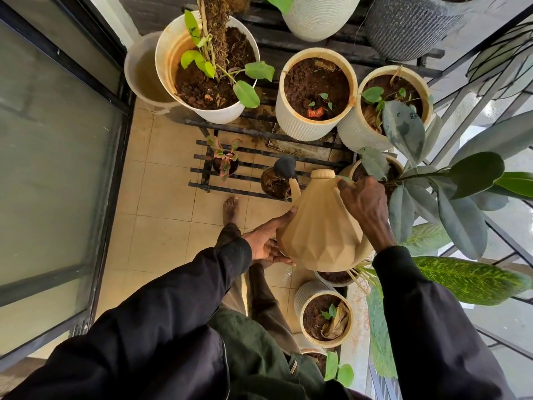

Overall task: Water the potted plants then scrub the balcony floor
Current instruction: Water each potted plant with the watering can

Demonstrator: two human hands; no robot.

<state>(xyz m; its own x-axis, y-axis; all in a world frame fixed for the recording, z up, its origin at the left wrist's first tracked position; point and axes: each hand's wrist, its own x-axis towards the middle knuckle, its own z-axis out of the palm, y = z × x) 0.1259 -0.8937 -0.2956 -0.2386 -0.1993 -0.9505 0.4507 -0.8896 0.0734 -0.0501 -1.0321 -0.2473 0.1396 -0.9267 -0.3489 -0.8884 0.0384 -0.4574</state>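
A tan faceted watering can (320,226) hangs tilted forward over the low black rack. Its dark rose head (285,166) points down at a small dark pot (275,184) with roots showing. My right hand (364,206) grips the can's handle at the top. My left hand (268,241) lies flat against the can's lower side, fingers straight, propping it. Beside that pot stands a small pot with a pink-green plant (225,161). Large white pots (207,64) (315,93) (389,108) hold soil and small plants.
A slatted black rack (202,168) sits on the beige tiled floor (161,215); my bare foot (230,209) is just before it. A glass door (52,145) bounds the left, a railing (490,90) the right. Ribbed pots (326,313) and broad leaves (461,278) crowd the right side.
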